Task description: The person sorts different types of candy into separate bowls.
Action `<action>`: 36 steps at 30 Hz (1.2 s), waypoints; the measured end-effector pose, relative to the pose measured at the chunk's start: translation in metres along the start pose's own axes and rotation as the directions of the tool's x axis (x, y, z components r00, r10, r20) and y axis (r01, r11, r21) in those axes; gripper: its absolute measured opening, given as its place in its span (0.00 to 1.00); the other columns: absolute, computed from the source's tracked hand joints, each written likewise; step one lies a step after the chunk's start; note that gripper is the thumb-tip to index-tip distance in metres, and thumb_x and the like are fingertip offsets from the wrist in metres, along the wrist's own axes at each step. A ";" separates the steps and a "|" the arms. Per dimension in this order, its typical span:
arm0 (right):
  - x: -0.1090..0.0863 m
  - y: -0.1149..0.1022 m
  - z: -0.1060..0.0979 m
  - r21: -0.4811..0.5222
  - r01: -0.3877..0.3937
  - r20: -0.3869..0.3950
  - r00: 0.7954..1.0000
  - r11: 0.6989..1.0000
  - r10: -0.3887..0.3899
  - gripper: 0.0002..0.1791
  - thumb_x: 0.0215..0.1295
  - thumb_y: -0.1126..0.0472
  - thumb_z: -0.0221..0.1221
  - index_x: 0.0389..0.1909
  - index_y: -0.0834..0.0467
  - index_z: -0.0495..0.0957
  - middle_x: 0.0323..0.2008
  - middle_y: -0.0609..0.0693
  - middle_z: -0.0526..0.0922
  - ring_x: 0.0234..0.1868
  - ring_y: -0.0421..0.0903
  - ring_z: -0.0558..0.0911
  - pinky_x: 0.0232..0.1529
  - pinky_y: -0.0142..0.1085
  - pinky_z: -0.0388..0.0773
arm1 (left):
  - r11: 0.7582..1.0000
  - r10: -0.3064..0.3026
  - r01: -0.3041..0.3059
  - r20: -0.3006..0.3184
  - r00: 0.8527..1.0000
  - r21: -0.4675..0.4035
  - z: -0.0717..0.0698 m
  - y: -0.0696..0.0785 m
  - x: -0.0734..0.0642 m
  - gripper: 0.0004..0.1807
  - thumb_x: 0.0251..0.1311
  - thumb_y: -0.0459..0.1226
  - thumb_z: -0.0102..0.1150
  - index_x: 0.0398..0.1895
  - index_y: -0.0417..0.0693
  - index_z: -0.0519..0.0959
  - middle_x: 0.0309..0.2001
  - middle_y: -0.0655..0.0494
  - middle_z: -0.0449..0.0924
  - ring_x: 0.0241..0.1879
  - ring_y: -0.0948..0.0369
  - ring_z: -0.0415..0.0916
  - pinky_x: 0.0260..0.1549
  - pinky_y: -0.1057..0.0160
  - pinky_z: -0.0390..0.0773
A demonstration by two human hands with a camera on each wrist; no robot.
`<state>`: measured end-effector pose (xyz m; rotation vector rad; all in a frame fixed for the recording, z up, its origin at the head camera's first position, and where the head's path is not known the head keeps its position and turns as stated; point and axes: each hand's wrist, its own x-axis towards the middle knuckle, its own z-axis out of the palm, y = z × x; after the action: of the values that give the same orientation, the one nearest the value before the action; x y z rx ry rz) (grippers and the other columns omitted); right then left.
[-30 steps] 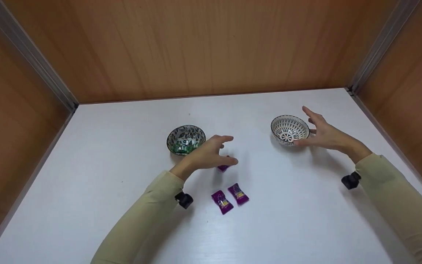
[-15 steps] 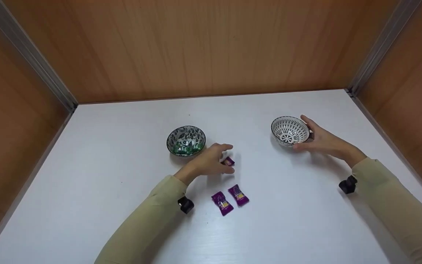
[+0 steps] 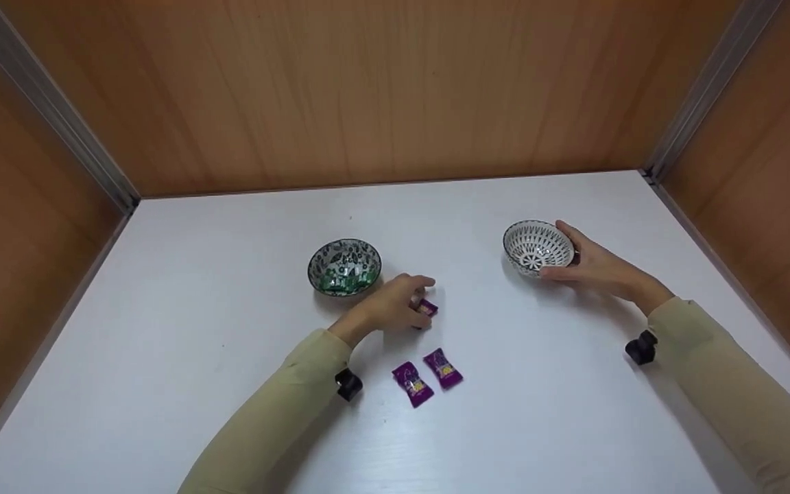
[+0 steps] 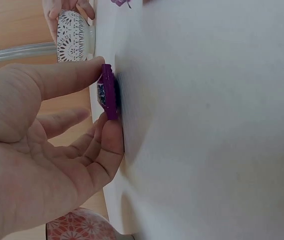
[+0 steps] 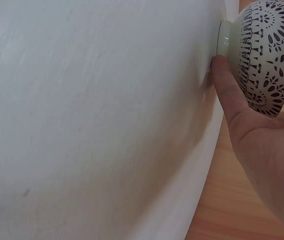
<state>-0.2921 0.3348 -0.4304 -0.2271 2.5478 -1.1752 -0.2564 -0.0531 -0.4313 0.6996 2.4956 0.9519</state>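
My left hand (image 3: 391,302) is low over the white table, thumb and fingertips at the two ends of a purple wrapped candy (image 3: 427,308). In the left wrist view the hand pinches this candy (image 4: 109,92) close to the tabletop. My right hand (image 3: 595,267) grips the right side of a white bowl with a dark pattern (image 3: 535,243), thumb at the near side and fingers behind. The right wrist view shows the thumb low against that bowl (image 5: 264,60), by its foot. Two more purple candies (image 3: 413,384) (image 3: 443,368) lie nearer the front.
Beside my left hand stands a bowl with a dark floral, green-bottomed inside (image 3: 345,264); its outside (image 4: 79,225) is red-patterned. Wooden panels (image 3: 395,89) close off the table (image 3: 162,309) at the back and both sides. Each sleeve carries a black wrist device (image 3: 348,384).
My left hand has come down a little toward the front and its fingers have closed in on the candy. The right hand has drawn in and taken hold of the white bowl.
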 end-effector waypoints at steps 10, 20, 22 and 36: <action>-0.003 -0.005 0.005 0.077 0.017 -0.002 1.000 0.997 -0.017 0.65 0.59 0.42 0.71 0.82 0.48 0.33 0.79 0.59 0.48 0.77 0.56 0.52 0.74 0.58 0.47 | 0.998 0.035 -0.036 0.021 0.999 0.046 0.002 0.000 -0.004 0.20 0.56 0.31 0.73 0.54 0.42 0.83 0.48 0.50 0.82 0.48 0.55 0.76 0.55 0.56 0.74; -0.004 -0.002 0.005 0.116 -0.019 -0.013 1.000 0.993 0.021 0.66 0.56 0.41 0.73 0.82 0.45 0.35 0.78 0.57 0.51 0.75 0.54 0.55 0.73 0.55 0.50 | 0.995 -0.032 0.028 0.035 0.999 0.096 0.005 0.011 -0.004 0.17 0.56 0.33 0.74 0.50 0.46 0.84 0.48 0.52 0.82 0.50 0.55 0.77 0.56 0.56 0.75; -0.003 -0.001 0.004 0.111 -0.017 -0.010 1.000 0.994 0.018 0.67 0.55 0.40 0.73 0.82 0.46 0.34 0.78 0.58 0.51 0.75 0.54 0.55 0.73 0.55 0.50 | 0.994 -0.039 0.034 0.045 0.998 0.101 0.006 0.014 -0.004 0.17 0.57 0.33 0.73 0.50 0.46 0.84 0.51 0.51 0.82 0.52 0.54 0.77 0.57 0.56 0.74; -0.003 0.000 0.013 0.200 0.014 -0.032 0.999 0.980 -0.008 0.65 0.58 0.45 0.73 0.82 0.45 0.34 0.78 0.57 0.51 0.74 0.53 0.56 0.73 0.52 0.50 | 0.991 -0.066 0.056 0.080 0.995 0.119 0.004 0.017 -0.004 0.15 0.59 0.33 0.72 0.48 0.47 0.83 0.52 0.51 0.80 0.51 0.54 0.75 0.58 0.55 0.73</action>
<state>-0.2853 0.3266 -0.4375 -0.1767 2.4343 -1.4382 -0.2461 -0.0425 -0.4218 0.6803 2.4996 0.7444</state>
